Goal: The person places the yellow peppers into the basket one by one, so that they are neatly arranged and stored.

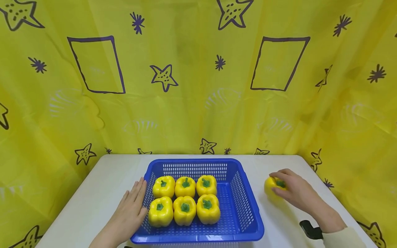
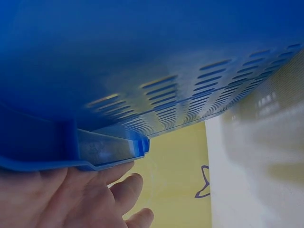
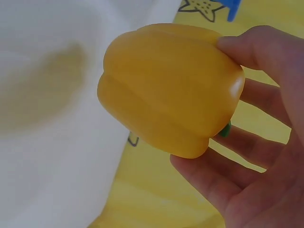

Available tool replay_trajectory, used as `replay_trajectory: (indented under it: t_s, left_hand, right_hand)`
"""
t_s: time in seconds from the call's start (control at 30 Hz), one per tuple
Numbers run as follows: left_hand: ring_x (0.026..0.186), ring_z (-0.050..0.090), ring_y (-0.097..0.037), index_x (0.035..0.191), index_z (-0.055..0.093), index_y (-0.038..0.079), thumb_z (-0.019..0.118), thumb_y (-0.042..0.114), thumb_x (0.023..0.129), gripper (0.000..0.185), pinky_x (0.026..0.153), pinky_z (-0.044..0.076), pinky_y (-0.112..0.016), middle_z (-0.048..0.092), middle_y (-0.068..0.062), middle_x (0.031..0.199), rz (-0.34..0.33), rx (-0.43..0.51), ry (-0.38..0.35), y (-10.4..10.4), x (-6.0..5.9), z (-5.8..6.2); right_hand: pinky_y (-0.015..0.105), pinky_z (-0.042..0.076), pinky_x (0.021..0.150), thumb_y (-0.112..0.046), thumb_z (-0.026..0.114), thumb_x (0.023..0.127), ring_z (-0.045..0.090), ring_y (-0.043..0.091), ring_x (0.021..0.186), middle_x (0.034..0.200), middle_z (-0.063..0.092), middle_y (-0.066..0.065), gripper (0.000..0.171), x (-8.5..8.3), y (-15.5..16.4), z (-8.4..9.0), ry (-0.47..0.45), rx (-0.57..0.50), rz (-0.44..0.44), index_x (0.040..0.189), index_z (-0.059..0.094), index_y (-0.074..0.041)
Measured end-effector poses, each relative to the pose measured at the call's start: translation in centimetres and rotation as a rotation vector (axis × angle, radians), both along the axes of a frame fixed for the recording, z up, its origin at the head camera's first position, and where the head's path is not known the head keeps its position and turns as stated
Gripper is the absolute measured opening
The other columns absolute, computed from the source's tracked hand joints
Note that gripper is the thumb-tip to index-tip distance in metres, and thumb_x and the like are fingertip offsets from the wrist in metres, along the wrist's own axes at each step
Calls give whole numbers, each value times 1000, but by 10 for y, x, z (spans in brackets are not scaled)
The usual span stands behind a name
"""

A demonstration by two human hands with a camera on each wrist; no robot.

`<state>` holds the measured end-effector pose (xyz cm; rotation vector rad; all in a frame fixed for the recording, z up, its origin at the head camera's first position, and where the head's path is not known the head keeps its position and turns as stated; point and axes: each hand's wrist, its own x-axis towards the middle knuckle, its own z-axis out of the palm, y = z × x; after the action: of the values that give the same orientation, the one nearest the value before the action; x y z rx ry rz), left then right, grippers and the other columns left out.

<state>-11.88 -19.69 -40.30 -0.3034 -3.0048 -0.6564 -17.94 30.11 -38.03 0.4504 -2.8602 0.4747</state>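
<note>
My right hand (image 1: 299, 191) grips a yellow bell pepper (image 3: 166, 90) with a green stem, over the table to the right of the basket. In the right wrist view the thumb and fingers spread around its stem end. My left hand (image 1: 128, 210) lies along the left rim of a blue plastic basket (image 1: 198, 237), fingers straight and touching it. From the left wrist view, those fingers (image 2: 128, 192) show beside the rim and the slotted wall. Several yellow bell peppers (image 1: 185, 209) sit stems up in the basket, filling its left and middle in two rows.
The basket stands on a white table (image 1: 102, 193), with bare floor along its inner right side. A yellow curtain (image 1: 192, 110) with stars and shells surrounds the table's back and sides. A black band (image 1: 310, 230) is at my right wrist.
</note>
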Motion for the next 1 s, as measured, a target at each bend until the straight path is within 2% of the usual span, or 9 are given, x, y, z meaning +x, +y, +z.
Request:
replay_trajectory:
  t_s: [0.13,0.47,0.73,1.0]
  left_hand:
    - [151,14,-44,156,19,-2,47,17,95,70,118,12,-68,14,-20,165,4,-14,-20,0,0,1]
    - [152,13,-45,156,18,-3,47,17,95,70,118,11,-68,14,-20,165,4,-12,-21,0,-2,0]
    - [152,14,-44,156,19,-3,47,17,95,70,118,11,-68,14,-20,165,2,-8,-20,1,-2,1]
    - [152,13,-45,156,18,-3,47,17,95,70,118,10,-68,14,-21,165,1,-8,-31,0,-2,0]
  right_hand:
    - [49,59,80,-21,76,84,63,26,93,115,64,15,39,1,-7,10,8,-6,11,120,69,-7]
    - [46,59,79,-19,76,83,65,27,95,115,65,14,38,6,-20,29,136,10,86,119,70,-8]
    - [45,59,77,-20,77,83,64,27,93,117,64,14,36,9,-30,46,133,22,80,117,71,-11]
    - [37,59,76,-21,77,83,64,20,92,116,64,8,36,9,-43,52,151,28,117,118,71,-13]
